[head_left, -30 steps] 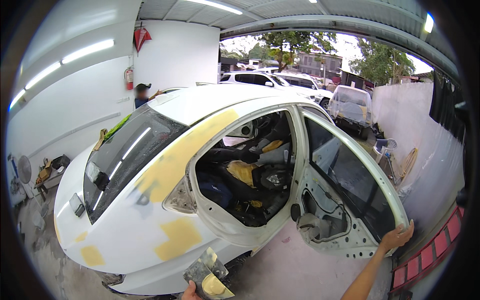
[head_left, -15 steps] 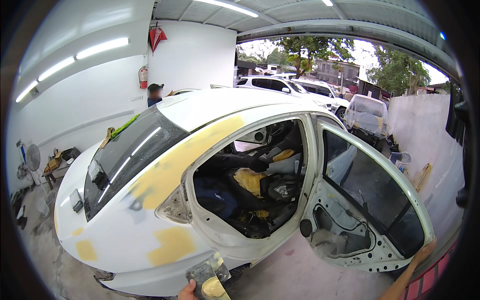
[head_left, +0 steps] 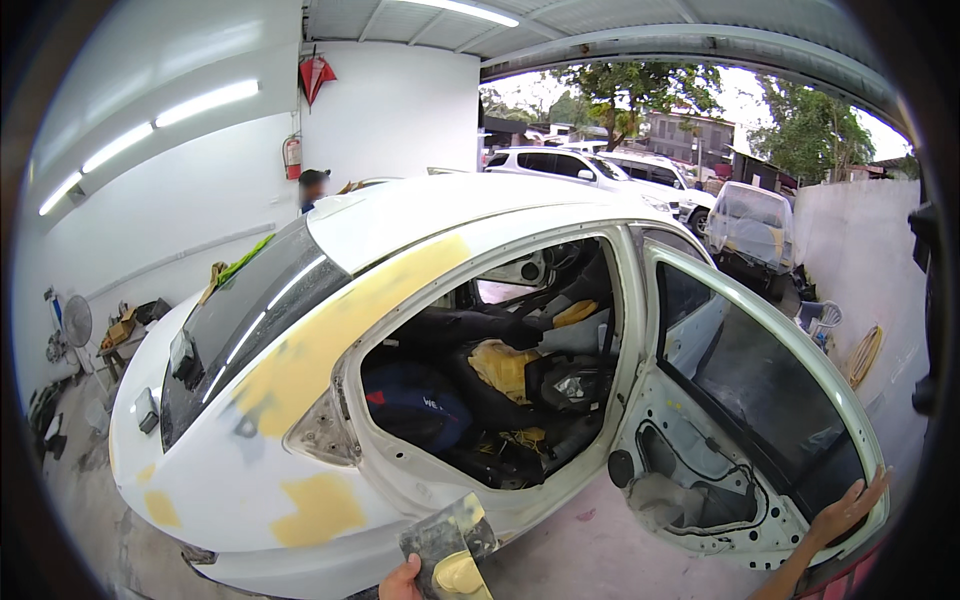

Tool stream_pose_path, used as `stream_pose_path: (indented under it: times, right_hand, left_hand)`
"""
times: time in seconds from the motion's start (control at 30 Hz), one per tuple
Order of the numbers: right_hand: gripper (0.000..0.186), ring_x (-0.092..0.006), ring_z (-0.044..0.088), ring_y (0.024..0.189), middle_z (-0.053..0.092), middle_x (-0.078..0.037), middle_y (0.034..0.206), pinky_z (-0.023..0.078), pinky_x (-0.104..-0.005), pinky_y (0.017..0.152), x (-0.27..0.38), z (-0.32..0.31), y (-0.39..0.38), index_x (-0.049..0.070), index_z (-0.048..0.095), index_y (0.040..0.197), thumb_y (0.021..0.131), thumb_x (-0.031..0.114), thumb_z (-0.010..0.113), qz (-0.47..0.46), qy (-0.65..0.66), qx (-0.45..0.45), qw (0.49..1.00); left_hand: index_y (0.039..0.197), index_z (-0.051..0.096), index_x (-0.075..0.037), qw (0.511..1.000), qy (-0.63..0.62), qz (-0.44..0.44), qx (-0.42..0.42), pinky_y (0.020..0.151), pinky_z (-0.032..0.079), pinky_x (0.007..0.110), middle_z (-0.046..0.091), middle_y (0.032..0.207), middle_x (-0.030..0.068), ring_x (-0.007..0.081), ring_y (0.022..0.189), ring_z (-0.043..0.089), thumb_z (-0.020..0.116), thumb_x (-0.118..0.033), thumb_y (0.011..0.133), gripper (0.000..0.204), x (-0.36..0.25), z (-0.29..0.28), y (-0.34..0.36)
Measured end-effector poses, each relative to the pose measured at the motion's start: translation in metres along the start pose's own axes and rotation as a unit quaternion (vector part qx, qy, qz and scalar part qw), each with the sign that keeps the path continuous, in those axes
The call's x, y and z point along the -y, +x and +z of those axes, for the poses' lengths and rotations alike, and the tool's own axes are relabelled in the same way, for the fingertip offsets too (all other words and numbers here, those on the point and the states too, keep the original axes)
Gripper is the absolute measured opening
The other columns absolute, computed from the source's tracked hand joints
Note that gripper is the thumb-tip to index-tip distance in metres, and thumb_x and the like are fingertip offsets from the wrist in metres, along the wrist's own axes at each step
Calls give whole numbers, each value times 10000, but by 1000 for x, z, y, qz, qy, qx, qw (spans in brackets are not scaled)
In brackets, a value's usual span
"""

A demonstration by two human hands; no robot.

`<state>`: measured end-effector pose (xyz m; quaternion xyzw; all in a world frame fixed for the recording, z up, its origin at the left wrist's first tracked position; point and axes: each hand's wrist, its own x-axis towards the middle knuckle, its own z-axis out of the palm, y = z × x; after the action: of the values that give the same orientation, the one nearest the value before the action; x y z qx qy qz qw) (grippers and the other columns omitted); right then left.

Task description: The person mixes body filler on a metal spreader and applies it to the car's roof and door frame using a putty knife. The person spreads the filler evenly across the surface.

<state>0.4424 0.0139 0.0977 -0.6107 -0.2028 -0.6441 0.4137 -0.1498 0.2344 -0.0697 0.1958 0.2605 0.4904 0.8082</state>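
My left hand (head_left: 402,580) grips a dark, smeared putty board (head_left: 426,540) at the bottom centre, with the thumb on its face. A thick mound of yellow body filler (head_left: 459,575) sits on the board, with a thinner yellow smear near its top. At the lower right, my right hand (head_left: 846,510) lies against the outer edge of the opened rear car door (head_left: 715,540), palm flat and fingers stretched out. The door has no inner trim. The white car (head_left: 230,525) bears yellow filler patches (head_left: 318,507) on its rear side and roof pillar.
Two dark blocks (head_left: 147,410) rest on the car's rear. A person (head_left: 313,187) stands beyond the car. A cluttered bench (head_left: 125,340) and a fan (head_left: 77,320) stand left. Behind the door are a coiled hose (head_left: 864,355) and a plastic chair (head_left: 825,318).
My right hand has gone from being curled round the door's edge to lying flat with fingers spread. The board in my left hand sits slightly further right and higher. The whole view has shifted a little.
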Motion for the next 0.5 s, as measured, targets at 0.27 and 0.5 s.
stream_pose_path:
  times: [0.27, 0.5]
  right_hand:
    - [366, -371, 537, 1250, 594, -216, 1283, 383, -486, 1104, 263, -9, -142, -54, 620, 1215, 972, 213, 563, 89, 407, 386, 823]
    - [369, -351, 630, 1167, 654, -193, 1279, 468, -447, 1050, 100, 28, 11, -27, 628, 1286, 1067, 214, 454, -12, 33, -24, 999]
  left_hand:
    - [1359, 522, 56, 994, -1, 84, -71, 1070, 471, 472, 641, 1329, 171, 321, 1225, 620, 484, -315, 1069, 472, -6, 39, -6]
    - [1357, 536, 19, 990, 0, 117, -76, 1064, 475, 468, 643, 1319, 163, 310, 1215, 624, 449, -330, 1078, 455, -8, 44, 21]
